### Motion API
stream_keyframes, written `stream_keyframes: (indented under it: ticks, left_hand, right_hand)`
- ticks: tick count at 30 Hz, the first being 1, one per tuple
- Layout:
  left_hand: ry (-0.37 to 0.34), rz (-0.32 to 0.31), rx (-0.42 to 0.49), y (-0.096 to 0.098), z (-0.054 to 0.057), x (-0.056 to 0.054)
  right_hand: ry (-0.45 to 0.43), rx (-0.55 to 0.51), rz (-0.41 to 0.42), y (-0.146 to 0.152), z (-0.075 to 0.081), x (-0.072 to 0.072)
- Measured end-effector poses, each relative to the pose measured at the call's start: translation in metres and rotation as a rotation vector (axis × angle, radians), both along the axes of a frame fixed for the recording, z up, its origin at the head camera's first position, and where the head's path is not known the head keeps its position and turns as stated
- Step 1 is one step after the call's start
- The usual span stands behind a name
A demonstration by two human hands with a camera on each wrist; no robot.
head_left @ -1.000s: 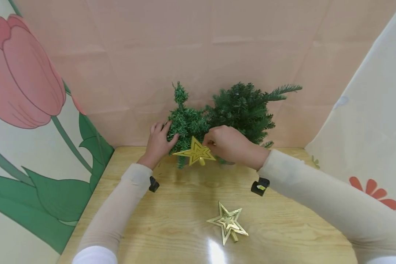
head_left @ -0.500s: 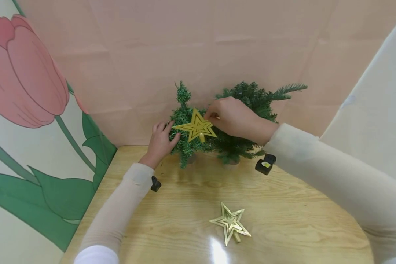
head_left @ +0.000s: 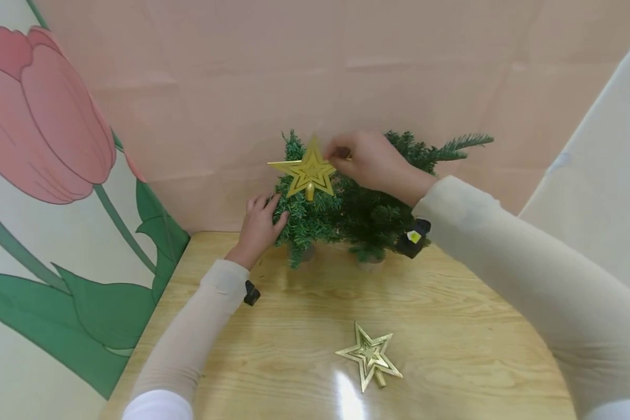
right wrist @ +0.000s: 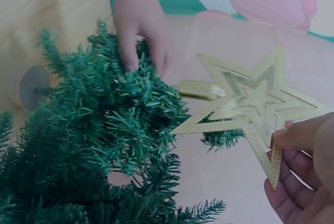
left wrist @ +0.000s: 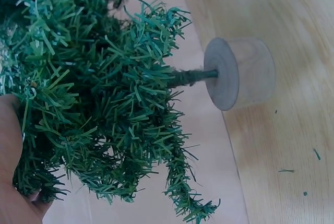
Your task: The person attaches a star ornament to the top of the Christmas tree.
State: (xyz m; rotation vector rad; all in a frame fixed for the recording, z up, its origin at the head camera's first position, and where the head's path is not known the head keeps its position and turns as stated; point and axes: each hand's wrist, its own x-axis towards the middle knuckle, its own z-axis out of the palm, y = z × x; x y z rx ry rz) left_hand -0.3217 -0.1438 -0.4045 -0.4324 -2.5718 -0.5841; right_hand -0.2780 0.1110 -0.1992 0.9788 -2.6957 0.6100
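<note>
My right hand (head_left: pixel 370 160) pinches one point of a gold star tree topper (head_left: pixel 311 171) between thumb and fingers. The star hangs in front of the upper part of a small artificial Christmas tree (head_left: pixel 312 221). In the right wrist view, the star's tube socket (right wrist: pixel 201 90) points toward the tree, whose tip is partly hidden behind the star. My left hand (head_left: pixel 258 226) holds that tree's left side, thumb and fingers sunk among the branches. The left wrist view shows the tree's thin stem and round base (left wrist: pixel 239 73) on the table.
A darker, bushier tree (head_left: pixel 380 216) stands close on the right, partly behind my right hand. Another gold star topper (head_left: pixel 370 354) lies on the wooden table (head_left: pixel 273 350) near the front. A pink cloth backdrop (head_left: pixel 252 76) rises right behind the trees.
My right hand has lifted the gold star from low in front of the left tree up toward its top. The left hand stays on the tree's side.
</note>
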Motion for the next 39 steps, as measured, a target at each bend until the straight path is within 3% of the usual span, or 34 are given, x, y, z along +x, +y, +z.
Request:
stream_keyframes:
  ticks: [6,17,24,29,39]
  left_hand:
    - [0.028,-0.028,-0.007,0.005,0.004,0.000]
    - [0.044,-0.030,-0.043,0.005,0.005,0.002]
    - [0.006,-0.034,-0.048,0.008,0.006,0.006]
    - [0.020,-0.055,-0.046,0.012,0.007,0.007]
    - [0.019,-0.060,-0.029,0.008,0.010,0.012]
  right_hand:
    - [-0.066,-0.114,-0.095,0.004,0.010,-0.010]
    - [0.015,-0.353,-0.158,0.000,0.015,-0.025]
    - [0.026,-0.356,-0.240,-0.003,0.022,-0.031]
    - [0.032,-0.368,-0.287,0.001,0.031,-0.033]
    - [0.042,-0.413,-0.288,-0.007,0.039,-0.039]
